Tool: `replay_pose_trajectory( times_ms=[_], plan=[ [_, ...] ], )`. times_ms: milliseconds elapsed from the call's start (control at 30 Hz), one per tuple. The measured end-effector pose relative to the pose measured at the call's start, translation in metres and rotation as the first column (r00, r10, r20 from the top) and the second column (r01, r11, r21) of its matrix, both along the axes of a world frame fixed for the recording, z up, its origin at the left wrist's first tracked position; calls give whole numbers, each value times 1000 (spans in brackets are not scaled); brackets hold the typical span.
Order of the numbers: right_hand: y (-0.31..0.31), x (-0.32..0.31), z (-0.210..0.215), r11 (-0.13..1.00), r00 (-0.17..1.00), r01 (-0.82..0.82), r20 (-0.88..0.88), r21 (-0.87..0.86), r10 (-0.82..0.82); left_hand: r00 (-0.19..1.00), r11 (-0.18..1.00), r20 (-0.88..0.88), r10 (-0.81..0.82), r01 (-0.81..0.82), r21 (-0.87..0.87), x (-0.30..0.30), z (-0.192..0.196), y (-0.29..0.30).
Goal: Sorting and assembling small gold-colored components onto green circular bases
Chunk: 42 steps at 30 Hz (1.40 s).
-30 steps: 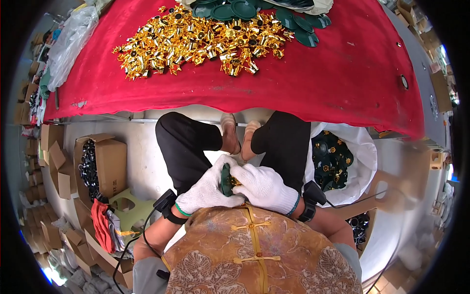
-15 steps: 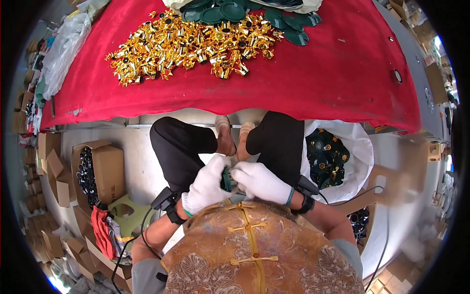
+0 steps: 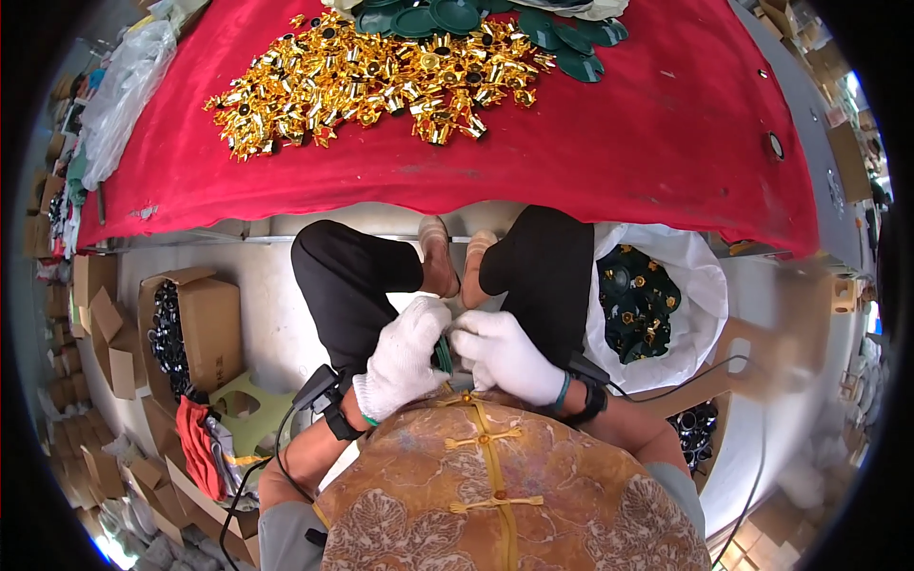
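Note:
Both of my hands wear white knit gloves and meet close in front of my lap. My left hand (image 3: 407,350) is closed around a dark green disc (image 3: 443,356), seen edge-on between the hands and mostly covered by the glove. Right beside it, my right hand (image 3: 505,357) has its fingers curled and pinched toward the disc; what sits between those fingertips is hidden. On the red-covered table ahead lies a heap of shiny gold fittings (image 3: 371,81). Behind them are several dark green round discs (image 3: 452,16).
A white sack (image 3: 705,314) of green discs with gold fittings stands by my right leg. To the left is a cardboard box (image 3: 211,333) of black parts, with red cloth (image 3: 198,447) near it. Red table cloth (image 3: 657,143) hangs over the edge ahead. Cables run from both wrists.
My hands stay together at the same spot, with a slight shift of the fingers around the green disc. The whole view has tilted a little.

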State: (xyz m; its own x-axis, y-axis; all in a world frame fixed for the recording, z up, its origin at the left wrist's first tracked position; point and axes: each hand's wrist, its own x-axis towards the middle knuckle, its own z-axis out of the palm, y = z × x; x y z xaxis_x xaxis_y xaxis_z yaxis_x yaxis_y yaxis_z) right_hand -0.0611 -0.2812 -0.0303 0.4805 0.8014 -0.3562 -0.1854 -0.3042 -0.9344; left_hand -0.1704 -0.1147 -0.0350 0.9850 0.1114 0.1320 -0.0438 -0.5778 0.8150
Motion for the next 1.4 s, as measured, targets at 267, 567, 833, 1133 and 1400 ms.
replay_pose_trajectory(
  times_ms=[267,567,833,1133,1400],
  plan=[
    [-2,10,-1,982,681,-154,709,-106,183,948,937,-310,66,-166,-308,-8,-7,-5],
    [-9,-13,-22,982,672,-177,738,70,69,969,941,-244,-30,-54,-334,-9,3,-8],
    [-7,13,-20,984,886,-169,-447,-60,125,1000,996,-13,27,-26,82,-6,-19,-11],
    [-13,-17,-24,962,615,-230,744,-148,261,955,918,-294,40,-151,-366,-18,-31,-12],
    [-20,-5,-13,1000,953,-26,301,-4,26,975,972,-222,-8,-44,-229,10,-12,-21]
  ],
)
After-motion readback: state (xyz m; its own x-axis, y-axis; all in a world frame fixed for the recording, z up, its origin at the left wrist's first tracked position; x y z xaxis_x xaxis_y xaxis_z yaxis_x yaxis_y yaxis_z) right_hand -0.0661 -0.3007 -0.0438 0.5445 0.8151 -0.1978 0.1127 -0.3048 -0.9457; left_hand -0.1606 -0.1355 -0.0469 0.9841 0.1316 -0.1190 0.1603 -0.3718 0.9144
